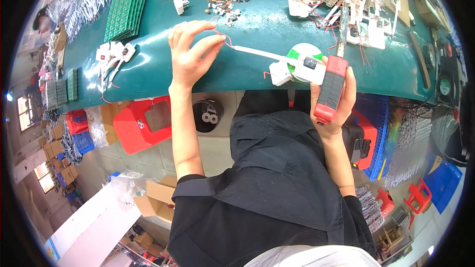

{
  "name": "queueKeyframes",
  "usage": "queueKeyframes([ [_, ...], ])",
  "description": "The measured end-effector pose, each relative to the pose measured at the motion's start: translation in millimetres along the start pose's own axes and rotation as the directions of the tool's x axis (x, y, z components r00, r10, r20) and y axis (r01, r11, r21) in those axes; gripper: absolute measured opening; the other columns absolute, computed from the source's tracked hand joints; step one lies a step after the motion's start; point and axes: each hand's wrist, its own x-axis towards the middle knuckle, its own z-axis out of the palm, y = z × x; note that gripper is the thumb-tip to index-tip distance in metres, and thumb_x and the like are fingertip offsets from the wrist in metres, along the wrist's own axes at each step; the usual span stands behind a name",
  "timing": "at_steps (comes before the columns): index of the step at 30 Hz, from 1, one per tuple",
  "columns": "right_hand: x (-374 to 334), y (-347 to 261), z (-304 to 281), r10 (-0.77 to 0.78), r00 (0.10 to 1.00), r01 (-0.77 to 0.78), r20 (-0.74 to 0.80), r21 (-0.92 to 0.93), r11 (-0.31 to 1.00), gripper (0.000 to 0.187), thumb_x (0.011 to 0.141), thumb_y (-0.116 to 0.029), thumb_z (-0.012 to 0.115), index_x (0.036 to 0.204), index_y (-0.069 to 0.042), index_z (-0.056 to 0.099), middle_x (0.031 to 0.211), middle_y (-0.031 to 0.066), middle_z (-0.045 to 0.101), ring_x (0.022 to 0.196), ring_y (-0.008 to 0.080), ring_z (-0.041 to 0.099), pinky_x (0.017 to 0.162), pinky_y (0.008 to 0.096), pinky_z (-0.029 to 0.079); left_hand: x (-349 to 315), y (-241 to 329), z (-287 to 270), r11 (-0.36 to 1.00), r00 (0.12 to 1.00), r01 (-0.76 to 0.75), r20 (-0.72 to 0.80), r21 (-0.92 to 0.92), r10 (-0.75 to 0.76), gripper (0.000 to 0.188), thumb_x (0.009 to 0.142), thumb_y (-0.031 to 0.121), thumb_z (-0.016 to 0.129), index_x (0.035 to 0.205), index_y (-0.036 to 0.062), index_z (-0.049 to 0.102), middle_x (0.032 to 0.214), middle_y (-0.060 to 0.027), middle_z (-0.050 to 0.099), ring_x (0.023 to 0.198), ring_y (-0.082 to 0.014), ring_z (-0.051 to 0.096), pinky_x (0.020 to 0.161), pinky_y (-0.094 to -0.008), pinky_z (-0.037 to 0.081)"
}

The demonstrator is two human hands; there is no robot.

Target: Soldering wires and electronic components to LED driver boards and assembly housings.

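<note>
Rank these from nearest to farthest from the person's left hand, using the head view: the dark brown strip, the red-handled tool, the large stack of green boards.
1. Large stack of green boards: on the table, up and left of the left hand.
2. Red-handled tool: to the right, in the right hand.
3. Dark brown strip: near the table's right end.

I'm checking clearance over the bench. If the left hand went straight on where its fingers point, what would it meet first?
Past the thin red wire it seems to pinch, the left hand would probably meet the white tube first, though depth is unclear.
</note>
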Motion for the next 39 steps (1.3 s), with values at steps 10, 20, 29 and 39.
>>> queueKeyframes([
  [10,2.6,1.0,-0.3,-0.050,0.999,0.050,0.000,-0.027,0.998,0.071,0.086,0.000,0.065,0.141,0.004,0.021,0.123,0.0281,0.054,0.110,0.0305,0.060,0.094,0.0384,0.048,-4.9,6.8,-1.7,0.994,0.998,0.029,0.060,-0.101,-0.023,0.024,0.066,0.002,0.076,0.086,0.0101,0.066,0.104,-0.0049,0.064,0.101,-0.0251,0.058,0.093,-0.0420,0.041],
  [20,3.0,0.8,-3.2,-0.044,0.999,0.044,0.013,-0.053,0.998,0.071,0.086,-0.001,0.065,0.141,0.004,0.021,0.122,0.0280,0.055,0.109,0.0311,0.060,0.094,0.0389,0.048,-5.5,9.3,4.4,0.983,0.999,0.035,0.031,-0.183,-0.030,0.019,0.071,0.001,0.074,0.086,0.0086,0.065,0.094,-0.0018,0.067,0.093,-0.0183,0.064,0.091,-0.0358,0.042],
  [29,5.2,-1.4,-4.3,-0.046,0.999,0.048,0.024,-0.064,0.997,0.070,0.086,-0.001,0.066,0.141,0.005,0.023,0.121,0.0278,0.056,0.109,0.0311,0.060,0.093,0.0381,0.048,-4.2,7.1,11.9,0.974,0.999,0.029,-0.021,-0.225,-0.035,0.018,0.071,0.002,0.074,0.086,0.0086,0.066,0.093,-0.0008,0.068,0.092,-0.0184,0.064,0.087,-0.0338,0.044],
  [39,10.0,-2.0,-7.0,-0.084,0.996,0.085,0.018,-0.088,0.993,0.071,0.082,-0.002,0.071,0.139,0.005,0.031,0.120,0.0206,0.058,0.103,0.0245,0.063,0.088,0.0321,0.050,-3.3,8.2,15.4,0.953,0.997,0.052,-0.037,-0.297,-0.066,0.019,0.070,0.000,0.074,0.085,0.0081,0.066,0.092,-0.0022,0.067,0.096,-0.0213,0.063,0.086,-0.0356,0.045],
])
